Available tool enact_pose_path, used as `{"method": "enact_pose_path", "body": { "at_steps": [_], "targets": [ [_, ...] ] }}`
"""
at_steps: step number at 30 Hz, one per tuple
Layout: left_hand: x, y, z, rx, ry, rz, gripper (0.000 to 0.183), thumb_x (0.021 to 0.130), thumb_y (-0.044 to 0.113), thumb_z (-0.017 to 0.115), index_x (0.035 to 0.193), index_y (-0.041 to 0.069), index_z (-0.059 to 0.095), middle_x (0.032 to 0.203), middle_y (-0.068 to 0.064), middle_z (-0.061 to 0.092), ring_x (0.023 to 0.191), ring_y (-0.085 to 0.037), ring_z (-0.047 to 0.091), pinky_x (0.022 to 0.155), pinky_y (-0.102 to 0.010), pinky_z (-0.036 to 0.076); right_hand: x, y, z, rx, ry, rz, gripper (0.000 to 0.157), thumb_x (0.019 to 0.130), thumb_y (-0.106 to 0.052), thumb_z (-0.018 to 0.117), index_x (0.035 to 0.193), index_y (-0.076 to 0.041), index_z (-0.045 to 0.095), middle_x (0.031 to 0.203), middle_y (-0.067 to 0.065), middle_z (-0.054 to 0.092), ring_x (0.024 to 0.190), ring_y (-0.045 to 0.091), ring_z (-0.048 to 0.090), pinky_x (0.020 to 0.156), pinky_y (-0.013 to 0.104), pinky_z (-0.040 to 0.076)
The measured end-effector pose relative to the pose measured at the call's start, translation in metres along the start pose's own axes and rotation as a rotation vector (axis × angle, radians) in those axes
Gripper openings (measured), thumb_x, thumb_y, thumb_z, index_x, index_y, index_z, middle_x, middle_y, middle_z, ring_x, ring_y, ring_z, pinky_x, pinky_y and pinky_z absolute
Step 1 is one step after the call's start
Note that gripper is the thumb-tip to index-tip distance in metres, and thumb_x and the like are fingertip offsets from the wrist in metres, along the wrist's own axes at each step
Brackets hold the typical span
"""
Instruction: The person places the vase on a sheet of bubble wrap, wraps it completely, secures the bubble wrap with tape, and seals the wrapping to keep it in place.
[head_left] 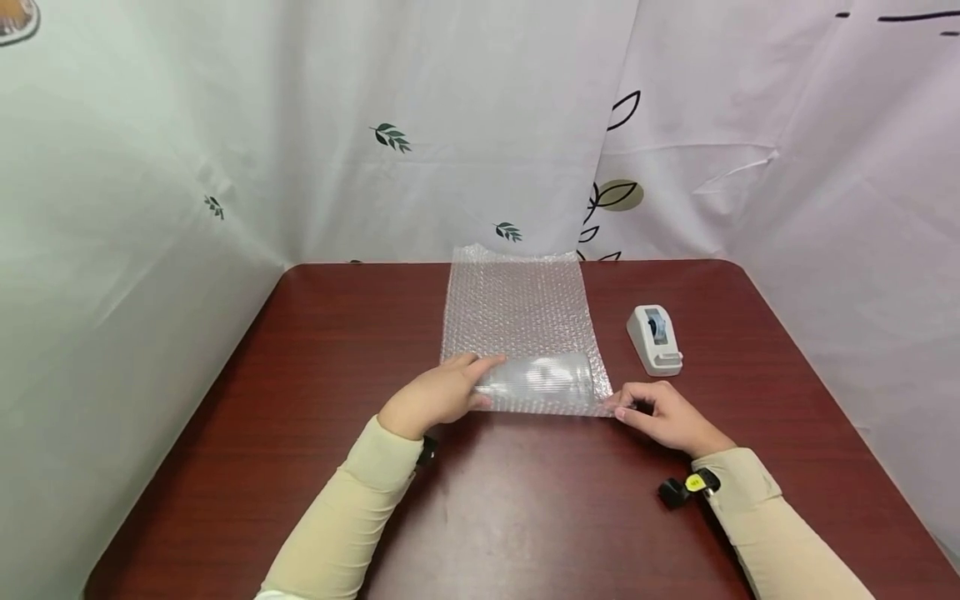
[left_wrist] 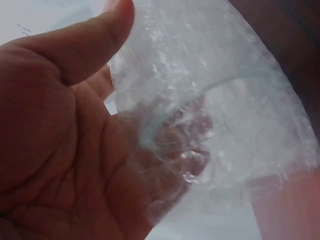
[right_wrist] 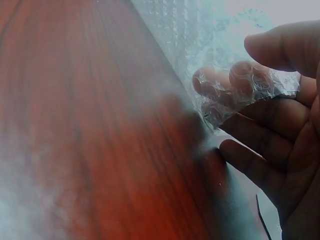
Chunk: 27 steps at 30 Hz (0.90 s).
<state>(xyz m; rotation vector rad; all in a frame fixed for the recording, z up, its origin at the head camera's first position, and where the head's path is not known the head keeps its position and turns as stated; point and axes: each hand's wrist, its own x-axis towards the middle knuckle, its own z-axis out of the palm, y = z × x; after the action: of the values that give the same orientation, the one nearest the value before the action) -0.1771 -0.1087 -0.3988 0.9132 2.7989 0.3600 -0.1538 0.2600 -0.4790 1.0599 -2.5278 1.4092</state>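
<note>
A clear, ribbed cylindrical vessel lies on its side across the near end of a bubble wrap sheet. My left hand holds the vessel's left end, fingers over the top and thumb on the near side. The left wrist view shows the vessel's curved rim through the bubble wrap, with part of the hand seen through the film. At the near right corner of the sheet, my right hand grips the wrap's edge. The right wrist view shows its fingertips covered by the film, the thumb above.
A white tape dispenser with a roll in it stands right of the sheet. The sheet's far end reaches the back edge of the dark red table, against a white patterned curtain. Curtains also hang at both sides.
</note>
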Motion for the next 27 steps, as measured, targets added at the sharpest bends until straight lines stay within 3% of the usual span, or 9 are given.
{"method": "enact_pose_path", "body": {
  "at_steps": [4, 11, 14, 17, 19, 21, 24, 27],
  "targets": [
    [0.004, -0.005, -0.002, -0.061, -0.059, -0.014, 0.066, 0.098, 0.03, 0.066, 0.157, 0.025, 0.037, 0.14, -0.013, 0.051, 0.137, -0.032, 0.045, 0.109, -0.045, 0.04, 0.0, -0.001, -0.001, 0.026, -0.006, 0.014, 0.028, 0.088, 0.008, 0.069, 0.079, -0.018, 0.063, 0.098, 0.004, 0.076, 0.094, 0.013, 0.071, 0.087, 0.018, 0.051],
    [0.006, -0.011, -0.004, -0.101, -0.104, -0.012, 0.064, 0.102, 0.032, 0.06, 0.159, 0.028, 0.032, 0.153, -0.02, 0.042, 0.145, -0.037, 0.036, 0.116, -0.05, 0.031, -0.001, 0.003, -0.004, 0.018, 0.022, -0.019, 0.023, 0.089, 0.007, 0.069, 0.081, -0.015, 0.066, 0.098, -0.001, 0.075, 0.093, 0.011, 0.07, 0.086, 0.019, 0.052],
    [0.006, -0.011, -0.003, -0.121, -0.106, -0.017, 0.063, 0.103, 0.031, 0.059, 0.16, 0.029, 0.032, 0.153, -0.02, 0.041, 0.145, -0.036, 0.035, 0.116, -0.05, 0.032, -0.001, 0.0, -0.005, -0.113, 0.098, -0.09, 0.023, 0.089, 0.002, 0.071, 0.083, -0.02, 0.067, 0.092, -0.003, 0.075, 0.085, 0.005, 0.068, 0.076, 0.016, 0.05],
    [0.007, -0.011, -0.001, -0.131, -0.104, -0.025, 0.063, 0.103, 0.03, 0.058, 0.16, 0.032, 0.031, 0.154, -0.019, 0.04, 0.146, -0.035, 0.034, 0.115, -0.05, 0.032, 0.006, -0.012, -0.006, -0.325, 0.236, -0.218, 0.013, 0.092, -0.013, 0.07, 0.083, -0.02, 0.064, 0.091, -0.001, 0.074, 0.08, 0.005, 0.066, 0.068, 0.017, 0.049],
    [0.008, -0.012, 0.0, -0.133, -0.103, -0.033, 0.062, 0.103, 0.031, 0.057, 0.16, 0.034, 0.03, 0.155, -0.019, 0.039, 0.147, -0.035, 0.032, 0.116, -0.05, 0.031, 0.014, -0.022, -0.006, -0.441, 0.318, -0.322, 0.015, 0.095, -0.022, 0.065, 0.083, -0.015, 0.064, 0.096, 0.002, 0.073, 0.082, 0.011, 0.067, 0.068, 0.021, 0.048],
    [0.009, -0.013, 0.0, -0.144, -0.101, -0.038, 0.062, 0.104, 0.032, 0.057, 0.159, 0.035, 0.031, 0.156, -0.019, 0.038, 0.148, -0.035, 0.031, 0.116, -0.051, 0.03, 0.024, -0.033, -0.004, -0.518, 0.346, -0.422, 0.024, 0.096, -0.028, 0.062, 0.082, -0.008, 0.062, 0.105, 0.009, 0.072, 0.089, 0.02, 0.068, 0.077, 0.027, 0.049],
    [0.011, -0.015, 0.0, -0.161, -0.096, -0.044, 0.061, 0.103, 0.032, 0.057, 0.159, 0.036, 0.032, 0.157, -0.018, 0.037, 0.148, -0.035, 0.03, 0.117, -0.052, 0.029, 0.04, -0.049, 0.003, -0.571, 0.25, -0.503, 0.022, 0.094, -0.028, 0.066, 0.085, -0.007, 0.063, 0.118, 0.014, 0.067, 0.106, 0.03, 0.065, 0.096, 0.034, 0.045],
    [0.013, -0.018, 0.0, -0.161, -0.084, -0.047, 0.06, 0.103, 0.033, 0.056, 0.158, 0.038, 0.032, 0.156, -0.017, 0.039, 0.147, -0.034, 0.032, 0.116, -0.051, 0.03, 0.054, -0.059, 0.012, -0.627, 0.092, -0.502, 0.018, 0.087, -0.027, 0.075, 0.091, -0.012, 0.065, 0.132, 0.016, 0.06, 0.123, 0.037, 0.056, 0.109, 0.044, 0.038]
  ]
}}
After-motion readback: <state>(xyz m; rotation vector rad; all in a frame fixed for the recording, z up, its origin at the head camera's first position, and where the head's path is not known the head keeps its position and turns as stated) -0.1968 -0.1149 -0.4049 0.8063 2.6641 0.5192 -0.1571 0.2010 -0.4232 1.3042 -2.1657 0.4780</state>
